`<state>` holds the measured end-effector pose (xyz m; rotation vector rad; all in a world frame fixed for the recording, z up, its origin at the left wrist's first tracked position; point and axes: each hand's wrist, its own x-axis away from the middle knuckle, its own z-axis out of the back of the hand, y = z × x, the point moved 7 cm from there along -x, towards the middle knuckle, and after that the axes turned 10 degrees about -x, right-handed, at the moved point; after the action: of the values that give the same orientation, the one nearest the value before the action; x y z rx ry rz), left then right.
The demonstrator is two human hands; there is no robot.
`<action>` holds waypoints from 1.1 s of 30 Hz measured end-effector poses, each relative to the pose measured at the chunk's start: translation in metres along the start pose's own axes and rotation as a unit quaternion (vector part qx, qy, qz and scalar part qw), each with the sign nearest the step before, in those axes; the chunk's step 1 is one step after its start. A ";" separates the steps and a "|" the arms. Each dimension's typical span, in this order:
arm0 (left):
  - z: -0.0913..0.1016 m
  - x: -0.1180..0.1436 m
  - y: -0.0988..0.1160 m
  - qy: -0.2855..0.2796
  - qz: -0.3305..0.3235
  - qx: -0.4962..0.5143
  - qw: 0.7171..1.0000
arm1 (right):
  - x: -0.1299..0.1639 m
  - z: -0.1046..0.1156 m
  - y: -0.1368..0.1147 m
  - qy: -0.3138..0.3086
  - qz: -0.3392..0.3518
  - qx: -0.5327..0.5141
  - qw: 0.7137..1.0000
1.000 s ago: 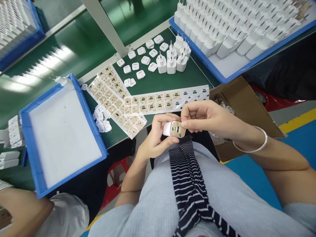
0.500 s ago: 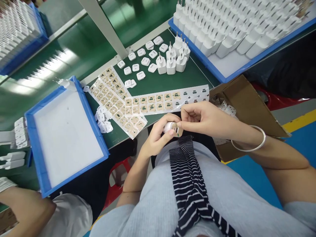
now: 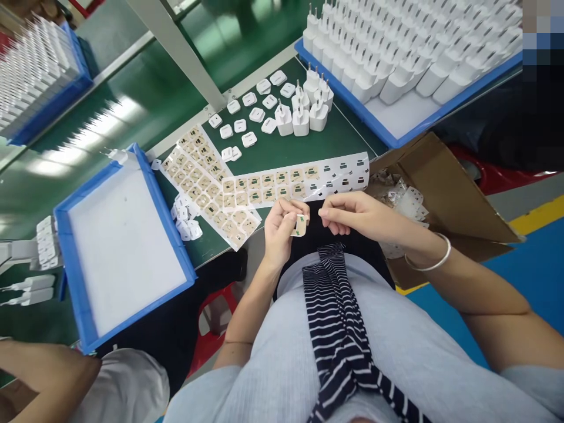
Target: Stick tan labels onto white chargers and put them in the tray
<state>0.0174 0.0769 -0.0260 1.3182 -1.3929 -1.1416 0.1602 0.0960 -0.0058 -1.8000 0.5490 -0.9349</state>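
My left hand (image 3: 277, 232) grips a small white charger body (image 3: 300, 225) with a tan sticker on its end face, held just off the table's front edge above my lap. My right hand (image 3: 356, 216) hovers a few centimetres to the right of it, thumb and forefinger pinched together, and I see nothing between them. Two sheets of tan stickers (image 3: 273, 181) lie on the green table just beyond both hands. Several white chargers (image 3: 302, 114) stand behind the sheets, with flat white caps (image 3: 247, 117) beside them.
A blue tray (image 3: 396, 126) packed with white chargers sits at the back right. A blue tray (image 3: 123, 247) with a white liner lies at the left, with a small pile of white parts (image 3: 185, 214) beside it. An open cardboard box (image 3: 440, 188) is at my right. Another person's arm (image 3: 44, 376) shows at the bottom left.
My right hand has come off the charger's sticker face and drawn away to the right. My left hand has turned the charger and lifted it slightly toward the table.
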 end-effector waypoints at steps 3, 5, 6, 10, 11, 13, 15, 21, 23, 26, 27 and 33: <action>0.000 0.001 -0.002 -0.001 -0.005 -0.006 1.000 | 0.001 -0.001 0.005 0.001 -0.002 -0.027 1.000; -0.002 0.001 -0.002 -0.016 -0.011 -0.011 1.000 | 0.001 0.000 0.009 0.006 -0.006 -0.042 0.999; -0.003 0.002 -0.002 -0.023 -0.015 -0.012 1.000 | 0.002 0.001 0.010 0.009 -0.008 -0.048 0.999; -0.004 0.001 -0.006 -0.051 -0.016 0.004 0.999 | 0.003 0.006 0.015 0.020 -0.011 -0.073 0.997; -0.003 0.001 -0.009 -0.054 -0.014 0.005 0.998 | 0.004 0.007 0.016 0.022 -0.010 -0.080 0.997; 0.000 0.000 -0.013 -0.058 -0.007 -0.005 0.998 | 0.004 0.010 0.017 0.029 -0.009 -0.091 0.995; 0.004 -0.001 -0.016 -0.060 0.009 -0.014 0.998 | 0.004 0.015 0.018 0.039 -0.010 -0.099 0.994; 0.008 -0.005 -0.018 -0.069 0.150 0.069 0.984 | 0.005 0.028 0.026 0.065 -0.013 -0.115 0.991; 0.009 -0.007 -0.018 -0.068 0.179 0.076 0.979 | 0.005 0.035 0.027 0.071 -0.005 -0.112 0.991; 0.013 -0.016 -0.015 -0.037 0.185 0.074 0.979 | 0.000 0.057 0.013 0.104 0.045 -0.073 0.991; 0.015 -0.021 -0.014 -0.021 0.186 0.080 0.979 | -0.003 0.069 0.005 0.132 0.071 -0.044 0.988; 0.022 -0.061 0.007 -0.016 0.233 0.041 0.971 | -0.018 0.176 -0.060 0.479 0.186 0.249 0.821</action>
<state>-0.0028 0.1391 -0.0238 0.9550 -1.6761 -0.7950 0.2873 0.2326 0.0058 -0.6140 1.1008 -1.5039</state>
